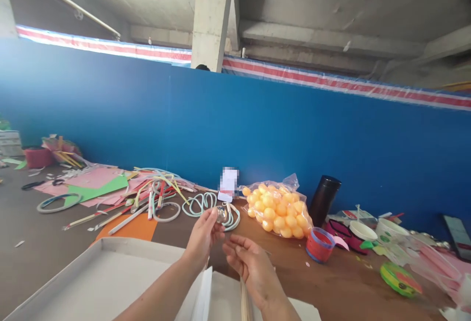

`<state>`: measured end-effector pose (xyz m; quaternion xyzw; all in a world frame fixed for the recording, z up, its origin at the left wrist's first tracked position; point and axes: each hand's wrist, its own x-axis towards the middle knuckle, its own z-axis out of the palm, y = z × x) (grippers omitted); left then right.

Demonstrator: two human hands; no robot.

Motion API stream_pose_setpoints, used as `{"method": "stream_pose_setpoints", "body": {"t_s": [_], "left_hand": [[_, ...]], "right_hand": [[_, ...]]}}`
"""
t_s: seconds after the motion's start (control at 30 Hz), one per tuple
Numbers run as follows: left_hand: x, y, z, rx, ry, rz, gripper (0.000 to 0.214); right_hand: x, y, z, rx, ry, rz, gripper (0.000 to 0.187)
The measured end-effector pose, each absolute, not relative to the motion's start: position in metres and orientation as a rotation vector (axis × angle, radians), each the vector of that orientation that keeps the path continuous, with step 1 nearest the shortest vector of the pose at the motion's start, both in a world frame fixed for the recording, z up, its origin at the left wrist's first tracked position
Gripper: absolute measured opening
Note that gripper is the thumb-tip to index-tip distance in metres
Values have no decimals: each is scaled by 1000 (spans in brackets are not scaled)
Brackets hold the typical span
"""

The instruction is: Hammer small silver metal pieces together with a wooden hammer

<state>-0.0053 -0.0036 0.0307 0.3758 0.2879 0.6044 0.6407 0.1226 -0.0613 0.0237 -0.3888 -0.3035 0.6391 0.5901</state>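
My left hand (204,235) is closed, with thumb and fingers pinching a small shiny silver round thing (221,214) whose kind I cannot make out. Close beside it on the right is my right hand (253,267), its fingers curled in toward the thumb. Whatever those fingertips hold, if anything, is too small to see. Both hands are raised above the table, fingertips nearly meeting. Below my right hand lies a bundle of thin pale sticks (244,304). A shallow white box lid (99,262) sits under my left forearm. Just beyond the hands lie coiled pale-blue cords (200,203).
A clear bag of orange balls (277,210), a black bottle (324,198) and a red tub (320,245) stand to the right, near a green-yellow round container (400,279). Cords, tubes and coloured paper (97,189) spread leftward. A blue partition (147,110) rises behind the table.
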Motion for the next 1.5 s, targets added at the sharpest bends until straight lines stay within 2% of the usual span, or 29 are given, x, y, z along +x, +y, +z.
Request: {"method": "stream_pose_setpoints", "body": {"t_s": [0.23,0.63,1.1,1.5], "left_hand": [[-8,8,-7,725,455,1176,32],[-14,16,0,574,449,1094,24],[-20,13,7,519,391,1056,27],[-19,7,11,587,342,966,34]], "right_hand": [[125,-51,12,-890,-532,1410,28],[126,-47,5,-841,-391,1338,27],[127,-53,12,-822,-338,1450,26],[113,-53,20,-837,-701,1280,15]]}}
